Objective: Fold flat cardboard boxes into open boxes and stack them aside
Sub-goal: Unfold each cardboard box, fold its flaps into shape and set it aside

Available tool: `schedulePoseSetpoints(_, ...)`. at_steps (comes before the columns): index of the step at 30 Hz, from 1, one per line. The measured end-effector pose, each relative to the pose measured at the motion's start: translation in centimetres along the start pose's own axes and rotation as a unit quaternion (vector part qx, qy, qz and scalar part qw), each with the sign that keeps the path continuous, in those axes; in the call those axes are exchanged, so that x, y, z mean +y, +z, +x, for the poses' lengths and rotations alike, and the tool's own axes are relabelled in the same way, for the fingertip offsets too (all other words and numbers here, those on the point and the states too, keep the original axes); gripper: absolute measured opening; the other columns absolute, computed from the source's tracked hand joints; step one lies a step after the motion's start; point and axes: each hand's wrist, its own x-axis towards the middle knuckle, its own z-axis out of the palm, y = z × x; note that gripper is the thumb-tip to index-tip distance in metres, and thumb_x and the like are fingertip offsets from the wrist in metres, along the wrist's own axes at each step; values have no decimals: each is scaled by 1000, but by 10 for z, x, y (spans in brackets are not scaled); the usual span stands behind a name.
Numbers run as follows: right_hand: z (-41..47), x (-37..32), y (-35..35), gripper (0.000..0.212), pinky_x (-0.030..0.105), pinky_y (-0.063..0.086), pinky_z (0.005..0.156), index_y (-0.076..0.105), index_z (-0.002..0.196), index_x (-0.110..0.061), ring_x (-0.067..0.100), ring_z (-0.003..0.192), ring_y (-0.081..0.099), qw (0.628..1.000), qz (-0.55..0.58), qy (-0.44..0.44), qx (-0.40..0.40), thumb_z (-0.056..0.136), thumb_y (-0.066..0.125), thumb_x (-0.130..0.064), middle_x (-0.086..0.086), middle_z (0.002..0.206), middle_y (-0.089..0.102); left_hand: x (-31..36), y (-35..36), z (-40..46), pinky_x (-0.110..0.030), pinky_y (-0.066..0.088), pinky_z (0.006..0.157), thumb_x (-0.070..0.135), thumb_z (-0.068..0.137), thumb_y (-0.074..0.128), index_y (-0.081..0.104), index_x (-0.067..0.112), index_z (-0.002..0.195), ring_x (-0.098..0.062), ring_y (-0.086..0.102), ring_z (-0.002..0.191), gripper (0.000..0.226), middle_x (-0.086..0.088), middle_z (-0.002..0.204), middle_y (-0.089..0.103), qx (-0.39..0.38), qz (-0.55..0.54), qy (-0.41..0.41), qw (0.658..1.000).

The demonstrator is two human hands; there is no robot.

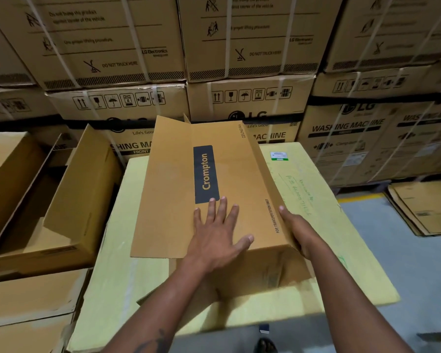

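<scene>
The left hand (215,235) presses flat, fingers spread, on the box (189,200); the right hand (299,231) at 3 o'clock grips its edge. The box lies on a yellow counter (329,225). Open boxes (49,200) sit at 9, cartons (252,59) at 12.

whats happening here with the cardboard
A person is shaping a brown Crompton cardboard box on a pale yellow flat surface. The left hand presses flat on the box's top panel, while the right hand grips its right edge. The box looks partly opened, not yet finished. An open brown cardboard box sits to the left, and strapped LG washing machine cartons are stacked behind.
</scene>
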Motion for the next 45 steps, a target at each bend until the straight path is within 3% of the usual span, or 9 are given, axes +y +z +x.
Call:
schedulePoseSetpoints(4,-1,1,-8,67,46,57,90,71,113,-11,33,95,71,996,37,17,74,71,86,-61,10,103,75,1,-10,8,-66,-9,122,73,92,28,-1,27,166,-32,-24,156,92,-5,170,-21,-16,-24,-8,1000)
schedulePoseSetpoints(8,-22,-21,-35,76,41,57,74,70,90,-16,30,80,69,961,-145,-31,233,46,87,-76,4,87,73,33,-10,16,-64,-14,122,50,89,45,0,26,166,-33,-22,156,92,-4,170,-19,-40,-50,84,994)
schedulePoseSetpoints(12,-49,-56,-49,68,31,38,55,62,92,-14,31,80,61,909,-278,-79,301,57,93,-63,8,88,67,39,-6,24,-67,-16,120,85,83,44,-9,24,165,-36,-28,153,115,-5,169,-24,-40,-50,102,993)
schedulePoseSetpoints(17,-67,-71,-14,77,35,40,62,53,104,-9,33,86,58,891,-294,-125,322,59,96,-54,9,95,60,44,-15,30,-70,-14,119,108,52,44,-10,17,164,-45,-31,150,154,-21,165,-28,-55,-59,54,995)
schedulePoseSetpoints(27,-71,-81,-31,76,37,45,70,54,119,-4,40,103,64,892,-335,-90,289,67,94,-43,18,113,67,96,-4,24,-56,10,128,64,100,42,8,-11,158,-51,11,154,101,-40,163,9,-19,33,87,996)
schedulePoseSetpoints(31,-70,-90,-30,19,41,52,69,58,81,-15,30,80,67,958,-118,-204,164,81,77,-17,8,84,69,84,-2,28,-47,0,130,45,100,47,1,0,162,-38,-1,158,90,-28,169,3,24,-95,90,991)
schedulePoseSetpoints(35,-66,-82,-1,26,37,35,67,45,80,-20,18,72,46,957,-28,-280,75,84,67,-33,4,78,47,89,-3,28,-44,6,130,54,92,63,-23,26,161,-22,-9,159,114,-2,174,-7,3,-339,73,938)
schedulePoseSetpoints(41,-60,-67,22,49,26,42,76,52,92,-23,12,84,50,940,-46,-328,-77,87,55,-71,-3,96,51,77,-6,17,-52,39,117,36,89,60,-5,19,165,-14,45,142,102,3,163,36,39,-494,67,866)
schedulePoseSetpoints(45,-10,-28,6,54,43,50,96,66,116,-26,29,120,62,976,43,-211,-29,94,48,-71,1,122,68,81,-20,10,-60,42,106,-3,92,57,-17,30,161,-38,51,128,106,63,143,8,69,-498,101,859)
